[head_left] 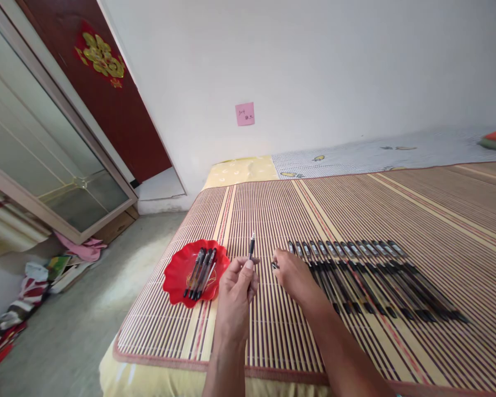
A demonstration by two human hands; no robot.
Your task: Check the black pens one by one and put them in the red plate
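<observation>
My left hand point(236, 286) is closed around a black pen point(252, 246), holding it upright over a striped bamboo mat point(273, 209). My right hand point(292, 274) rests on the mat just to the right, fingers curled over a small dark object at the left end of a row of several black pens point(367, 273) laid side by side. To the left sits a red scalloped plate point(173, 275) with several more black pens lying in it.
The mat covers a bed with a yellow sheet edge point(240, 171) and a grey patterned cover point(376, 151). A white wall with a pink note point(244, 113) stands behind. Glass cabinet, dark red door and floor clutter point(45, 275) lie left.
</observation>
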